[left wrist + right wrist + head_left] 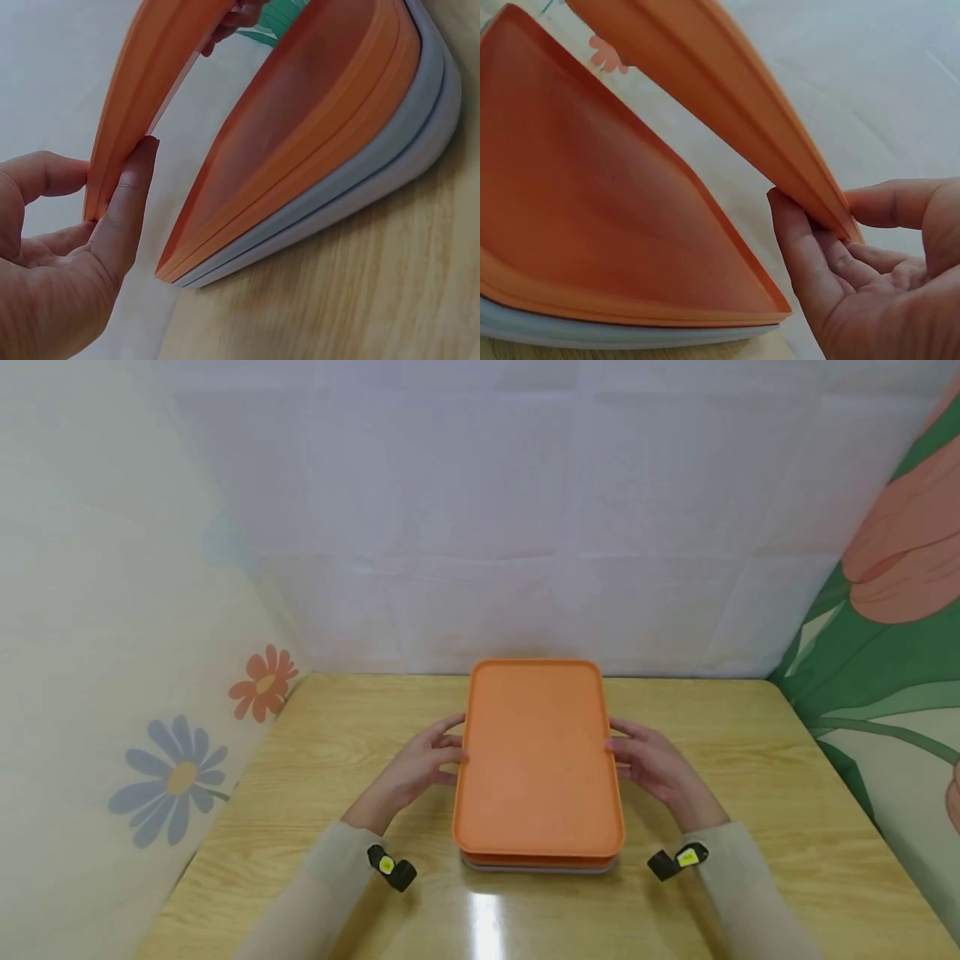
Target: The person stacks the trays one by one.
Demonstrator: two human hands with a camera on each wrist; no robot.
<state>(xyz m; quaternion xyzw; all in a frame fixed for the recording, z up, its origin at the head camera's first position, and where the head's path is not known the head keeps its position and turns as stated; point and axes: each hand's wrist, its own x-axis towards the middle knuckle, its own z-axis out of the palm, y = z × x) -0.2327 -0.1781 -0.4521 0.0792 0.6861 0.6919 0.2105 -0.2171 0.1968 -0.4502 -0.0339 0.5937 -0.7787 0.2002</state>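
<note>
An orange rectangular tray (536, 760) is held level between my two hands, raised over a stack of trays. My left hand (420, 764) pinches its left edge, thumb on the rim and fingers beneath. At the opposite edge, my right hand (663, 768) grips the tray the same way. Below, in the left wrist view, another orange tray (289, 127) tops the stack, with a grey-blue tray (356, 161) and a paler one (409, 165) under it. A gap shows between the lifted tray and the stack; from the head view the stack is mostly hidden.
The stack stands on a wood-grain table (360, 718) near its middle. A white cloth wall (525, 527) rises behind the table's back edge. Flower-printed panels (885, 668) flank both sides. Small black cameras (393, 867) sit on both wrists.
</note>
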